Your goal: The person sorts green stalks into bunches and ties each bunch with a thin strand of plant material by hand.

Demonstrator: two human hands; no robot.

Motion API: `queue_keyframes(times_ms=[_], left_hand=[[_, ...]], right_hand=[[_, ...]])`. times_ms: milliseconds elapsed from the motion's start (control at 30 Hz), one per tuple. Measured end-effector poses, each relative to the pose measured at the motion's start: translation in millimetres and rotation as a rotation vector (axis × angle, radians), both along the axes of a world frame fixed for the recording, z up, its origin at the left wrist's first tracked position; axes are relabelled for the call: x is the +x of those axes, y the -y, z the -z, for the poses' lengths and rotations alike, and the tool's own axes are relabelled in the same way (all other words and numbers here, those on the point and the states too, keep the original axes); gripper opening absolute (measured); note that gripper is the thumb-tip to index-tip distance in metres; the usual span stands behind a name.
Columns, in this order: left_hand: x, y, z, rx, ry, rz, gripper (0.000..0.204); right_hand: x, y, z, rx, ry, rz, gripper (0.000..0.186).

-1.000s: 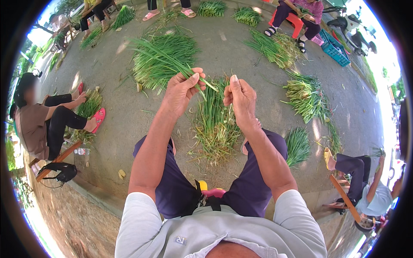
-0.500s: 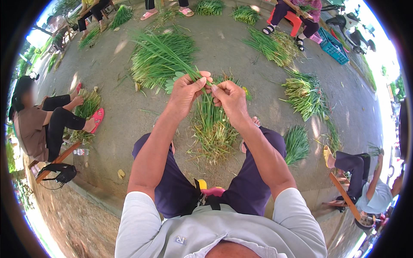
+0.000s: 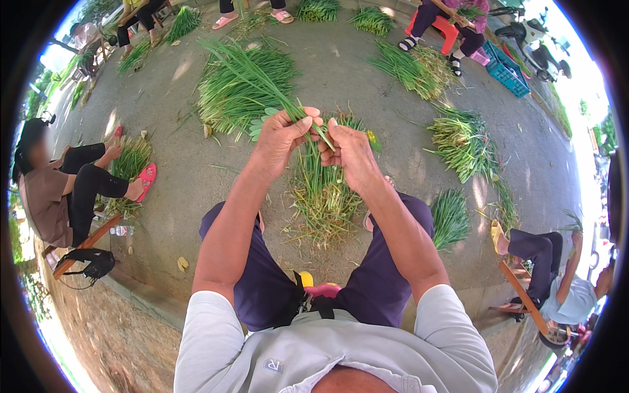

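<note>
Long, flat green garlic chives (image 3: 257, 77) are gripped in my left hand (image 3: 282, 139), their leaves pointing up and away to the left. My right hand (image 3: 350, 152) is curled round the pale stem ends just right of it, thumb on the near side and fingers bent beneath. Below both hands, a loose heap of chives (image 3: 321, 196) lies on the ground between my feet, with yellowed, straw-like bits at its near end. Beyond my left hand spreads a larger, greener pile of chives (image 3: 246, 98), with rounded light-green leaves at its near edge.
More chive bundles (image 3: 458, 144) lie along the right, and another (image 3: 450, 219) sits by my right knee. Seated people work around me: one at left (image 3: 49, 190), one at right (image 3: 570, 295), others at the far side. A blue crate (image 3: 506, 71) stands far right.
My right thumb has lifted and slid up from its pinch on the stems, while those fingers have curled lower, beneath the stem ends. My left hand keeps its hold, almost in place.
</note>
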State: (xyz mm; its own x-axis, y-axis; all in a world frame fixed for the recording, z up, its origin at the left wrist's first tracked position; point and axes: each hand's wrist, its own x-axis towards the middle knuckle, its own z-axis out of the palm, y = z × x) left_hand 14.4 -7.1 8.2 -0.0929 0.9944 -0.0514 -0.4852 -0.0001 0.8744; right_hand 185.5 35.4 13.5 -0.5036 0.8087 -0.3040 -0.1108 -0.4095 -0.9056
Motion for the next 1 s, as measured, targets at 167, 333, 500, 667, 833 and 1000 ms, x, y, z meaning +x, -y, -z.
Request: queue_keyframes(times_ms=[167,333,500,667,833,1000], left_hand=[[-5,0,2,0.0,-0.01,-0.003,0.024],[-5,0,1,-0.009,-0.036,0.017,0.024],[-7,-1,2,0.008,-0.036,0.005,0.024],[-12,-2,-2,0.042,0.009,-0.098,0.02],[-17,-1,-1,0.027,0.038,-0.153,0.018],[-12,0,-4,0.029,0.018,-0.123,0.019]], right_hand=[[1,0,-3,0.07,0.01,-0.004,0.034],[2,-1,4,0.132,0.009,-0.022,0.029],[3,-4,3,-0.005,-0.046,-0.014,0.032],[4,-2,-3,-0.002,-0.006,0.064,0.037],[2,6,-8,0.228,0.078,-0.002,0.032],[2,0,3,0.204,0.056,0.004,0.023]])
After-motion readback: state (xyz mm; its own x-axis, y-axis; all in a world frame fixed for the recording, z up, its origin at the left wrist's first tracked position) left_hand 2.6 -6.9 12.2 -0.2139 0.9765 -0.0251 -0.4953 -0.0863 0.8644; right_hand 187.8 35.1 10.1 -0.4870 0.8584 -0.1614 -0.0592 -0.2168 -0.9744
